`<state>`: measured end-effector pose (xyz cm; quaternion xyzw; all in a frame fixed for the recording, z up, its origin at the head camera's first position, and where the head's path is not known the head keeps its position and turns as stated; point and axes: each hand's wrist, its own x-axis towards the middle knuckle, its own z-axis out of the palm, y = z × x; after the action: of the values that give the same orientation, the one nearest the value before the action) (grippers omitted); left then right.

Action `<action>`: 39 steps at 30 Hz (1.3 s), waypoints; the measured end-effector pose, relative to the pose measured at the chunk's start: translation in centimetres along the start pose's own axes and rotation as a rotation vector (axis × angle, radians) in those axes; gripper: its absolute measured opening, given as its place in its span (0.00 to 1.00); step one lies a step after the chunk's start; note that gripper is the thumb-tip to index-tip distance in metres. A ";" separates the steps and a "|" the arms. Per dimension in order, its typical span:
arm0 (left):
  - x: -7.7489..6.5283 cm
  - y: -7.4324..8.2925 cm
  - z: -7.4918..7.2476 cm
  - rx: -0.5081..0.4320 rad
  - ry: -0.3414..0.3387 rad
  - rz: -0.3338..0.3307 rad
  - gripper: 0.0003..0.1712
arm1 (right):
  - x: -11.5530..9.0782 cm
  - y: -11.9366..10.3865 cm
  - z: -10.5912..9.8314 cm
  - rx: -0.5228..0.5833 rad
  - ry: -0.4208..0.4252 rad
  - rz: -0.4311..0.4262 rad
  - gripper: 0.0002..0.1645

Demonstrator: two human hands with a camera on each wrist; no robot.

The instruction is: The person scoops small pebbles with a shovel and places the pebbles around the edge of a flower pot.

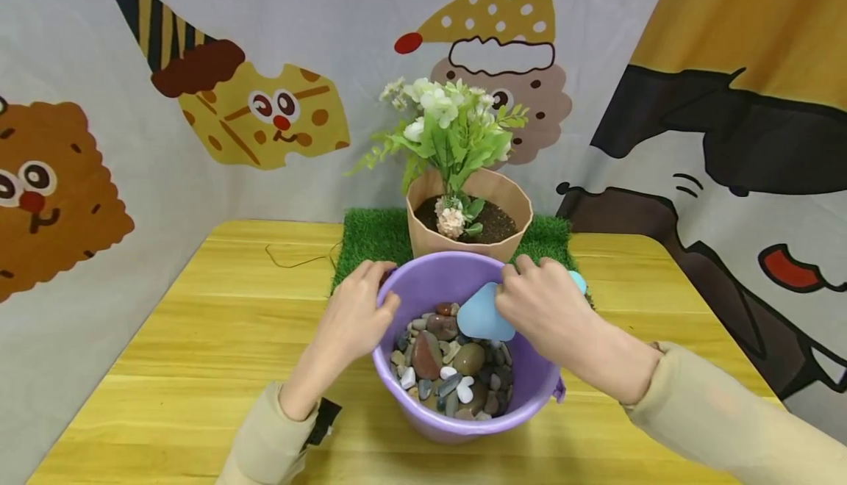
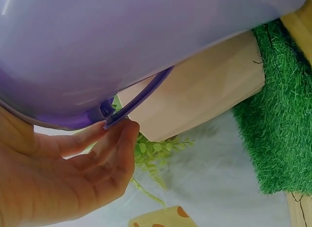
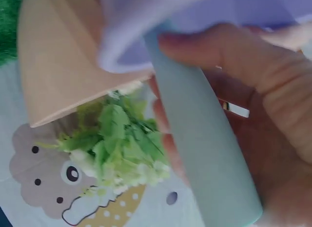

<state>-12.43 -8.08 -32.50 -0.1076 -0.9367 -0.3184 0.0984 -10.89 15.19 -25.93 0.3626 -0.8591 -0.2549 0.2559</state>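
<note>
A purple bucket (image 1: 466, 426) stands on the table with many pebbles (image 1: 426, 356) in its bottom, grey, brown, reddish and white. At its left rim my left hand (image 1: 357, 312) grips the edge; in the left wrist view the fingers curl beside the bucket's purple handle (image 2: 141, 97). My right hand (image 1: 549, 309) is over the right rim and holds a light blue toy shovel. Its thick handle (image 3: 207, 149) lies in the palm, fingers wrapped round it. The shovel's blade (image 1: 486, 314) points down inside the bucket, above the stones; whether it touches them is unclear.
Behind the bucket a peach flowerpot (image 1: 463, 244) holds dark soil and white flowers (image 1: 443, 106) with green leaves. It stands on a green turf mat (image 1: 377, 239). A thin dark cord (image 1: 298, 263) lies on the wooden table (image 1: 198, 367). A printed curtain (image 1: 291, 0) hangs behind.
</note>
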 end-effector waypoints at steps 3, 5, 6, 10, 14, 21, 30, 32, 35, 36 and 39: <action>0.0 0.0 0.0 -0.005 -0.001 -0.003 0.25 | 0.3 -0.1 0.7 -0.046 0.040 -0.033 0.10; 0.0 -0.1 0.0 -0.009 -0.004 -0.007 0.25 | 0.5 -0.2 1.3 -0.080 0.062 -0.059 0.08; 0.0 -0.1 0.0 -0.010 -0.005 -0.008 0.25 | 0.5 -0.3 1.6 -0.090 0.073 -0.073 0.08; 0.0 -0.2 0.0 -0.017 -0.006 -0.012 0.25 | 0.5 0.0 2.8 -0.083 0.117 -0.128 0.10; 0.1 -0.2 0.1 -0.029 -0.004 -0.012 0.25 | 0.5 0.6 3.8 -0.016 0.115 -0.185 0.12; 0.2 -0.1 0.1 -0.042 -0.012 -0.018 0.26 | 0.6 1.7 4.5 0.130 0.045 -0.196 0.10; 0.2 -0.3 0.0 -0.057 -0.013 -0.020 0.26 | 1.1 1.6 5.0 0.441 -0.081 -0.171 0.08; 0.2 -0.3 0.0 -0.061 -0.009 -0.014 0.25 | 1.0 1.5 5.1 0.514 -0.105 -0.148 0.08; 0.3 -0.3 0.0 -0.066 0.001 -0.003 0.25 | 1.0 1.3 5.2 0.607 -0.116 -0.112 0.10; 0.3 -0.4 0.0 -0.067 0.004 -0.001 0.26 | 1.0 1.2 5.3 0.629 -0.114 -0.103 0.10; 0.2 -0.4 0.0 -0.070 0.006 -0.003 0.26 | 1.1 0.9 5.4 0.669 -0.099 -0.095 0.10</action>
<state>-12.78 -8.31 -32.69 -0.1087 -0.9248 -0.3515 0.0970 -15.35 16.22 -29.09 0.4533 -0.8886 0.0121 0.0684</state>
